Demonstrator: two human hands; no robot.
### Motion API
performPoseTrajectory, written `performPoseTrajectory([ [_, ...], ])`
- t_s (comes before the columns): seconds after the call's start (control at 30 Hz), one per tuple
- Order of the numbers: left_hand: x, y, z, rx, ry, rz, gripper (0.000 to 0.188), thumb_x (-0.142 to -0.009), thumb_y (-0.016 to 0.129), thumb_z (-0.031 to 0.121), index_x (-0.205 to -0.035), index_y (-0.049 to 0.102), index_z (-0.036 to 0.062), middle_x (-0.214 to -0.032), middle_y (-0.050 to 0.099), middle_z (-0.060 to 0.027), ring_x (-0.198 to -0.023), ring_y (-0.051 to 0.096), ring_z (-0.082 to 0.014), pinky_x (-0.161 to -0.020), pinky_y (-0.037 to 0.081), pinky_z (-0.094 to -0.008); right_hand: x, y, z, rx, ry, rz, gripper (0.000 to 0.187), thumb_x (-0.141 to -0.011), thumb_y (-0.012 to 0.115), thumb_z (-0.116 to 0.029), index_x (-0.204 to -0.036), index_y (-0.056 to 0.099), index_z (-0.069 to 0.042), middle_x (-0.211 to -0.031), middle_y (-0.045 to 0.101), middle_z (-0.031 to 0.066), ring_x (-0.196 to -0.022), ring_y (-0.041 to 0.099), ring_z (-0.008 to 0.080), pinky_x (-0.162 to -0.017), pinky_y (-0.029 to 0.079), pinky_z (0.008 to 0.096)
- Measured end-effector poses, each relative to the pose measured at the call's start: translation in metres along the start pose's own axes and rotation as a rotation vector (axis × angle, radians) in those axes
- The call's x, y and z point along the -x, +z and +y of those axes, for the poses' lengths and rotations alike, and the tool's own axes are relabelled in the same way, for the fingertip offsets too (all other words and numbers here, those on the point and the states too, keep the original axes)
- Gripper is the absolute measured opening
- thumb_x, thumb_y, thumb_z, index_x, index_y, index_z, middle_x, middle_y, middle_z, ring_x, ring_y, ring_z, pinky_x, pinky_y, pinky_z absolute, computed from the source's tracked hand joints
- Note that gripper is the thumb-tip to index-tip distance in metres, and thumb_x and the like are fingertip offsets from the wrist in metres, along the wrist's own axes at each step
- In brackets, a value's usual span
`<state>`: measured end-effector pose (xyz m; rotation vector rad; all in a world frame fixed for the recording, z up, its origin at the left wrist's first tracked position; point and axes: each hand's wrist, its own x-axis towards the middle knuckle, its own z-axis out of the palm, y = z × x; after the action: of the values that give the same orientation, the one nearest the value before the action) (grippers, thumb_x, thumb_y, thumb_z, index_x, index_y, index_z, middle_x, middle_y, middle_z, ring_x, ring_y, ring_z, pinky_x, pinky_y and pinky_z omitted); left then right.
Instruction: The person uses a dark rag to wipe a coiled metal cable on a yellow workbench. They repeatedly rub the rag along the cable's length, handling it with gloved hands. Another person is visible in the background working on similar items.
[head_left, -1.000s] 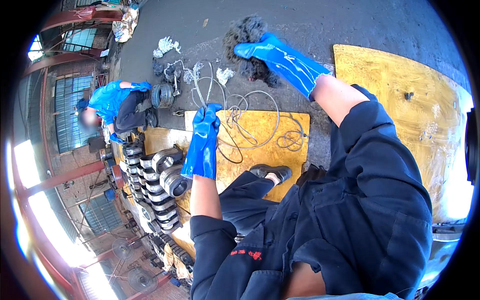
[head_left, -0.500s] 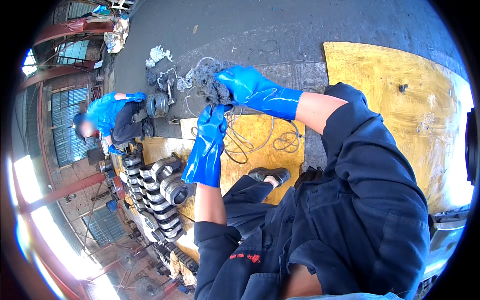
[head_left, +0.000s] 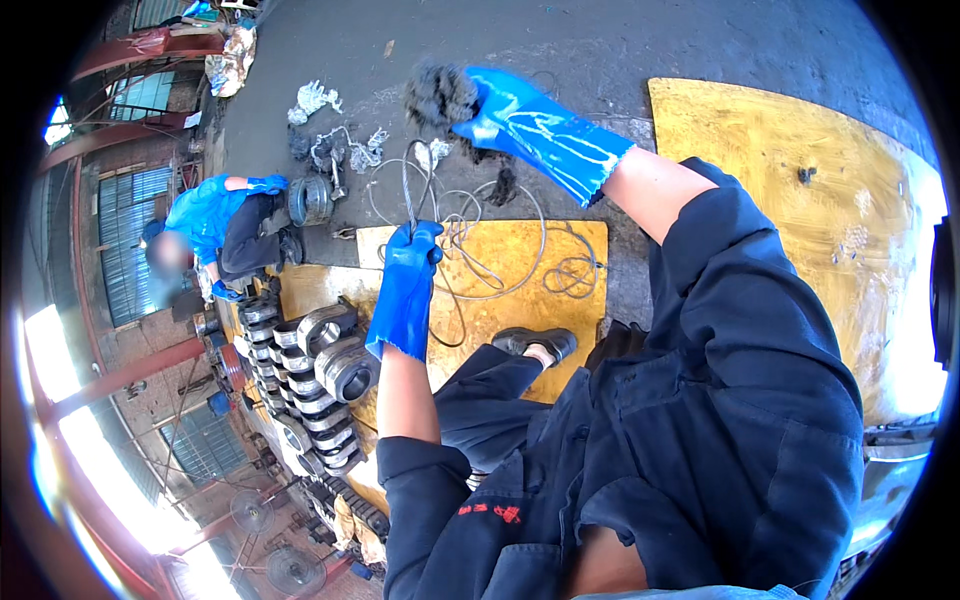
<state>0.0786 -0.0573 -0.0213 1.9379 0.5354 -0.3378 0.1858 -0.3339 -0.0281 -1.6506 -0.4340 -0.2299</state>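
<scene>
Both my hands wear blue rubber gloves. My left hand [head_left: 408,282] is closed around a thin steel wire rope [head_left: 408,192] that loops up from the fist and trails in coils over a yellow board [head_left: 520,255] and the grey floor. My right hand [head_left: 515,112] is raised further out and grips a dark fuzzy wad of rag [head_left: 438,93], held above the wire loop. My shoe [head_left: 540,344] rests on the same yellow board.
Several heavy grey metal castings [head_left: 320,350] are stacked in rows at the left. A person in a blue top [head_left: 215,215] crouches beside them near a metal ring [head_left: 310,200]. Rag scraps [head_left: 312,98] lie on the floor. A larger yellow board [head_left: 820,200] lies at the right.
My right hand with the rag wad came down to the wire at my left hand, then slid up and away along it. My left hand stayed gripping the wire.
</scene>
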Motion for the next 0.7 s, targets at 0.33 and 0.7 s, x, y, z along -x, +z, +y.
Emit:
performPoseTrajectory([
  [0.33, -0.042, 0.061, 0.042, -1.084, 0.178, -0.365, 0.015, -0.074, 0.067, 0.004, -0.087, 0.066, 0.0102, -0.074, 0.064, -0.0111, -0.052, 0.059, -0.0174, -0.042, 0.043, -0.0357, 0.049, 0.063, 0.010, 0.606, -0.341, -0.281, 0.030, -0.077, 0.068, -0.020, -0.107, 0.069, -0.013, -0.098, 0.070, 0.0096, -0.089, 0.070, 0.0301, -0.071, 0.057, 0.0440],
  [0.7, 0.033, 0.028, 0.053, -0.403, 0.079, -0.083, 0.018, -0.089, 0.061, 0.015, -0.099, 0.067, 0.0020, -0.067, 0.060, -0.0051, -0.057, 0.055, -0.0148, -0.052, 0.043, -0.0317, 0.020, 0.040, -0.013, 0.546, -0.084, -0.539, 0.021, -0.077, 0.071, -0.021, -0.097, 0.070, -0.015, -0.094, 0.072, 0.0127, -0.087, 0.071, 0.0330, -0.068, 0.058, 0.0420],
])
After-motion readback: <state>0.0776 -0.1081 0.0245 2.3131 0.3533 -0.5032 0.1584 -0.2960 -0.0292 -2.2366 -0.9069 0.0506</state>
